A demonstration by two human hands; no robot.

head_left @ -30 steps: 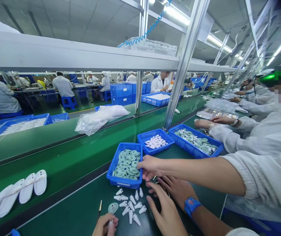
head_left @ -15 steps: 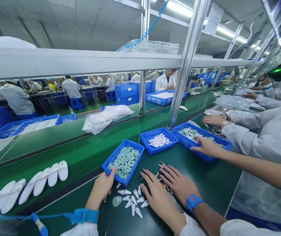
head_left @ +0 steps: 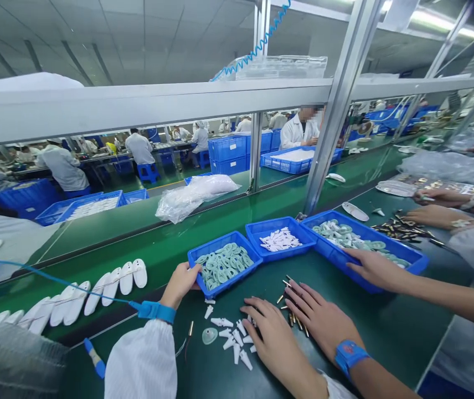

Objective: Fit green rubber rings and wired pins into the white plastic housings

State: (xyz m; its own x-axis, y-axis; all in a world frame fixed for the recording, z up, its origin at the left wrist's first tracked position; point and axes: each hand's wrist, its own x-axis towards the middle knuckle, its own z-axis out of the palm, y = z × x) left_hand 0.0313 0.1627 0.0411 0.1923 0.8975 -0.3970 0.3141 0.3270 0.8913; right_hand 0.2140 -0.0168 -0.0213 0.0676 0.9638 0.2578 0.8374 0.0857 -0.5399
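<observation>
No words or numbers could be read; the blue wristband (head_left: 350, 357) just below the brass pins (head_left: 293, 313) on the tabletop (head_left: 390, 332) bore a small mark, too blurred to tell.

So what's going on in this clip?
At a factory bench, a person's left hand is at the corner of a blue tray of pale green discs. Their right hand is spread beside a loose group of small white plastic parts on the green bench, near some brass pins. A co-worker's hand reaches over a larger blue tray.
</observation>
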